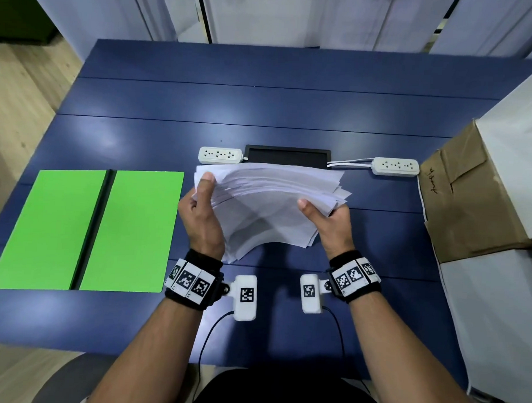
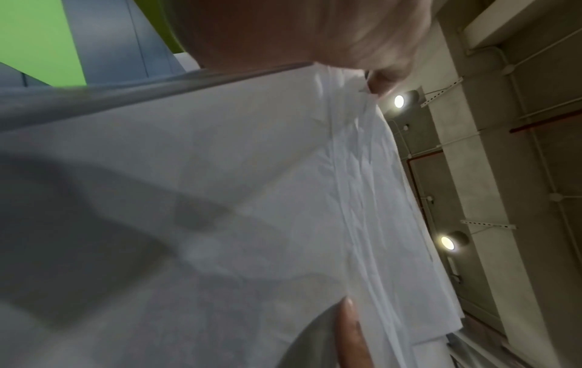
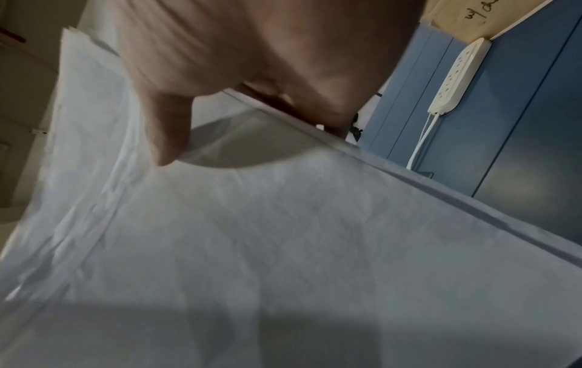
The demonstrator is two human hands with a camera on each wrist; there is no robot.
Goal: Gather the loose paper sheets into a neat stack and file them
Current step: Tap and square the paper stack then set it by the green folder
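Note:
A fanned bundle of white paper sheets [image 1: 264,207] is held up off the blue table [image 1: 262,104], its edges uneven and sagging in the middle. My left hand [image 1: 203,199] grips its left edge, thumb on top. My right hand [image 1: 324,215] grips its right edge the same way. An open green folder [image 1: 89,228] with a dark spine lies flat at the left of the table. In the left wrist view the paper sheets [image 2: 252,199] fill the picture under my left hand [image 2: 283,32]. In the right wrist view my right hand [image 3: 252,62] pinches the paper sheets [image 3: 283,236].
Two white power strips [image 1: 220,155] [image 1: 395,166] and a black recessed tray [image 1: 287,157] sit just behind the papers. A brown cardboard box [image 1: 470,196] and a white box stand at the right edge. The table's front edge is near my body.

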